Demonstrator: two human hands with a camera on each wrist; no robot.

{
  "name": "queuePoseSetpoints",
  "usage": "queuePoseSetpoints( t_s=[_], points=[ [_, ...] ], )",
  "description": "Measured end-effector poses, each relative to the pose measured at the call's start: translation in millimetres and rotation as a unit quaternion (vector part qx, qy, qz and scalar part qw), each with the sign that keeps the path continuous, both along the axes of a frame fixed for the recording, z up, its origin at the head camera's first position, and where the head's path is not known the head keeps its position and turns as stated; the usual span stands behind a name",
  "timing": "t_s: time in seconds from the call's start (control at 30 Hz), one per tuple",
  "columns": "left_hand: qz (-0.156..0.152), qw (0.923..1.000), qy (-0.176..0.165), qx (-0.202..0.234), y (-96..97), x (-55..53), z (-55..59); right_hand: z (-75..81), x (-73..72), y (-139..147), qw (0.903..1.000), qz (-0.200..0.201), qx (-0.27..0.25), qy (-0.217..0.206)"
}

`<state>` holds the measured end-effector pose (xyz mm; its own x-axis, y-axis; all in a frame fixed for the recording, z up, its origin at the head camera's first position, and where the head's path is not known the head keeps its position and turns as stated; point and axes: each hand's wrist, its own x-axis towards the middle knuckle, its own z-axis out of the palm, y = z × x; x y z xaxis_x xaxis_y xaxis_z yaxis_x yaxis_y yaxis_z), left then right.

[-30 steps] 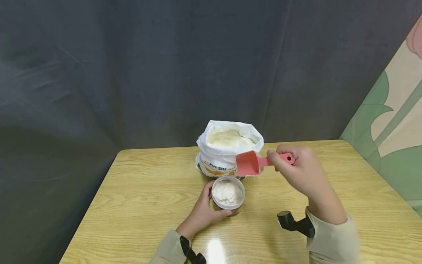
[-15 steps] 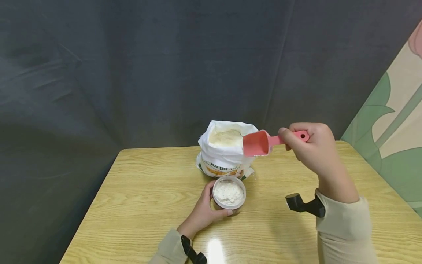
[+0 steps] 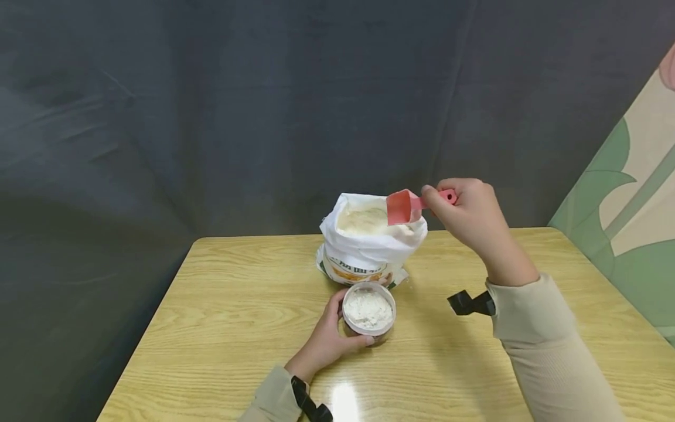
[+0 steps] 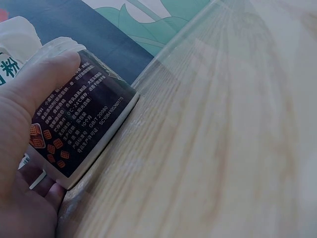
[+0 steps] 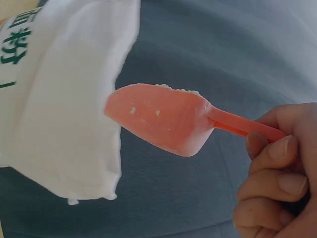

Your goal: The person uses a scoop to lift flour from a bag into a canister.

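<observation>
My left hand (image 3: pixel 330 337) grips a round plastic jar (image 3: pixel 369 310) standing on the table, thumb on its near side. White powder fills much of it, and the left wrist view shows a dark printed label (image 4: pixel 84 114) on its wall. My right hand (image 3: pixel 466 214) holds a pink scoop (image 3: pixel 402 207) by its handle, over the right side of an open white bag (image 3: pixel 364 249). Pale powder (image 3: pixel 364 221) shows inside the bag's mouth. In the right wrist view, bits of powder cling to the scoop (image 5: pixel 158 116), whose tip overlaps the bag's edge.
The wooden table (image 3: pixel 237 305) ends at the back against a dark cloth (image 3: pixel 263 117). A mural (image 3: pixel 643 234) with green leaves covers the wall on the right. Each sleeve carries a black wrist mount (image 3: pixel 471 303).
My right hand has lifted the scoop from near the jar, out to the right and then back left over the bag's mouth. My left hand stays on the jar.
</observation>
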<state>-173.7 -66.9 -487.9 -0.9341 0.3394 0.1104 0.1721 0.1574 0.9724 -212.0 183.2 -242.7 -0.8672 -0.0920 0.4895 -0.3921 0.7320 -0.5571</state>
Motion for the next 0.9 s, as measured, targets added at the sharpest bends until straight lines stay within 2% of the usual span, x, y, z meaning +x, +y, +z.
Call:
queuePoseSetpoints(
  t_s=[0.27, 0.4, 0.57, 0.9],
  points=[
    [-0.004, 1.0000, 0.000, 0.004, 3.4, 1.0, 0.7, -0.4, -12.0, -12, 0.9951, 0.030, 0.094, -0.007],
    [-0.006, 1.0000, 0.003, -0.002, 4.1, 0.6, 0.4, 1.2, -15.6, -18, 0.9915, 0.027, 0.123, -0.035],
    [-0.006, 0.9999, 0.008, 0.003, 5.8, 0.0, 0.0, -1.4, -22.7, -26, 0.9868, 0.022, 0.144, -0.072],
    [-0.006, 1.0000, -0.001, 0.008, 9.3, 1.8, -1.5, -23.7, -41.4, -36, 0.9836, 0.000, 0.153, -0.096]
  ],
)
